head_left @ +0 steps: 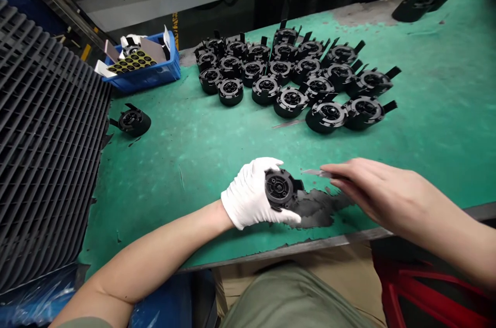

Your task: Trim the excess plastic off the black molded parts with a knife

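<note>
1. Fingers (289, 216) of the gloved left hand (250, 193) are clamped around the sides of a black round part (279, 188), as the head view shows.
2. The held part has its ribbed face turned up, and a dark tab sticks out on the side toward the right hand (372, 183). It is over the table (186, 162), near the front edge.
3. The bare right hand has its fingertips pressed together on a thin pale blade (313, 172). The blade points toward the held part; a small gap shows between them.
4. Under and beside the held part, the table's green surface is worn away to a dark patch (320, 209).
5. Beyond the hands, many similar black parts (290, 102) stand in a close cluster, several with upright tabs.
6. At the left, a lone black part (134, 120) lies well apart from the cluster, near a blue bin (143, 80) holding a yellow-and-black sheet (134, 62).
7. More dark pieces (416, 2) sit at the far right corner, too small to make out clearly.
</note>
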Motion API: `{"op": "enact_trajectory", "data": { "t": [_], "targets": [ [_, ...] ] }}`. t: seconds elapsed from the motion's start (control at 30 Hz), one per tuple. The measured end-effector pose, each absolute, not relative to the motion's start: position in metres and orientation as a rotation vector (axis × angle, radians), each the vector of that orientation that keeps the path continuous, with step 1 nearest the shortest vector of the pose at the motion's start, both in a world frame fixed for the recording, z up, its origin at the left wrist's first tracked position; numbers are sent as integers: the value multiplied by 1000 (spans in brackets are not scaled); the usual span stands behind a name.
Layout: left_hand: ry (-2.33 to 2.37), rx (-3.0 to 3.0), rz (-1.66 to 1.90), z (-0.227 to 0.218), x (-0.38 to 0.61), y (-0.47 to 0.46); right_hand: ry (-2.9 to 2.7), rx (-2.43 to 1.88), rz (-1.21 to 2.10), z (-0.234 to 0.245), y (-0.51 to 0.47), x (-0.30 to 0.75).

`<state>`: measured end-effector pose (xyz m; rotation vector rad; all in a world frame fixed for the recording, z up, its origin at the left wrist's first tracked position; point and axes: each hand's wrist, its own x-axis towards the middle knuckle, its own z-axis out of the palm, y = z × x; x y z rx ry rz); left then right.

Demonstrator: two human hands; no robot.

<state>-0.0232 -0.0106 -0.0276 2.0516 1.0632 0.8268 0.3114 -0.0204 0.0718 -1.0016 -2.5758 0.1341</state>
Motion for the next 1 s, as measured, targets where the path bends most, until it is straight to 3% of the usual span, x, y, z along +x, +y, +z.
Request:
{"op": "enact_trajectory", "data": {
  "t": [0.17,0.5,1.0],
  "targets": [
    [1171,2029,844,-27,-23,-17,-2434,-1192,255,50,-70,299],
    [1152,2084,726,-15,-23,-10,-2572,-1153,-191,50,-65,276],
    [1145,2094,707,-12,-21,-10,-2639,-1066,-260,60,-53,269]
  ]
}}
